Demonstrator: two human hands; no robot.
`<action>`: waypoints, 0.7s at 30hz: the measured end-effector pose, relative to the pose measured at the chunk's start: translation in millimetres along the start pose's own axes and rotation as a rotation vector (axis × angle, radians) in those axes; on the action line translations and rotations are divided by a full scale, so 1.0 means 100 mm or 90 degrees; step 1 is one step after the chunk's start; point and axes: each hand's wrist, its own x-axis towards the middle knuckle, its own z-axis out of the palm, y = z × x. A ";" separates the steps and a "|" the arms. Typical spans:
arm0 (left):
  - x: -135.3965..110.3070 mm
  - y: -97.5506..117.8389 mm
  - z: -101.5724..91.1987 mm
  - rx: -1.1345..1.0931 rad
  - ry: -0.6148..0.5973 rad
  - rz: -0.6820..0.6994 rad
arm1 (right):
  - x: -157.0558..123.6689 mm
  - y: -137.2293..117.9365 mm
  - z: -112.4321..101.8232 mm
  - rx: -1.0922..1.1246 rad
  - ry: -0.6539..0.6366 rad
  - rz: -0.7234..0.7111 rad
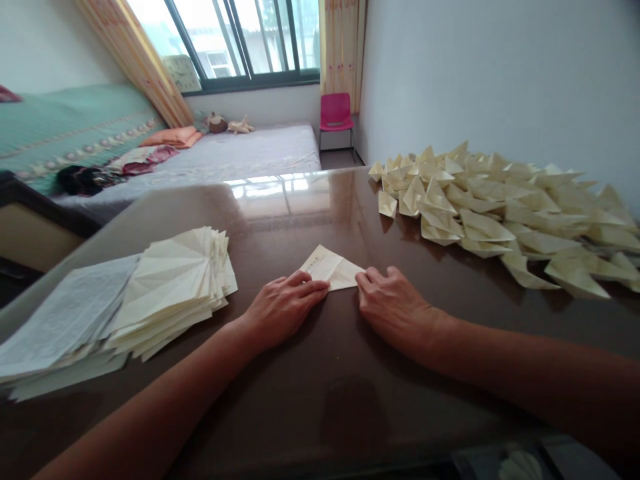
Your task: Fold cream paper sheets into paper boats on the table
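A small cream sheet of paper [334, 268], folded into a rough triangle with some print along its left slope, lies on the brown glossy table [280, 387]. My left hand [283, 303] is closed at its lower left corner, fingertips on the paper. At the right corner, my right hand [395, 300] pinches the paper between thumb and curled fingers. The thumb of the left hand is mostly hidden. Left of my hands sits a stack of creased cream papers [165, 280], partly over a pile of greyish printed sheets [65, 320].
Many folded paper boats [480, 200] are heaped on the table's right side, along the wall. Beyond the table are a bed [270, 147], a pink chair [336, 113] and a window [240, 40] with curtains. A dark chair back [30, 233] stands at the left.
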 end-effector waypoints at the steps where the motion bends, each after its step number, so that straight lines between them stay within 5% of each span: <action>1: 0.00 0.00 0.00 0.002 0.002 0.000 | 0.00 0.02 -0.01 0.001 -0.001 0.019; 6: 0.01 0.01 0.02 0.005 0.009 -0.002 | 0.09 0.01 0.06 0.017 0.153 -0.011; 15: -0.07 -0.25 -0.07 0.062 -0.020 -0.038 | 0.26 0.13 0.29 0.023 0.170 -0.090; 21: -0.10 -0.18 -0.10 0.119 -0.077 -0.044 | 0.39 0.31 0.38 0.072 0.193 -0.114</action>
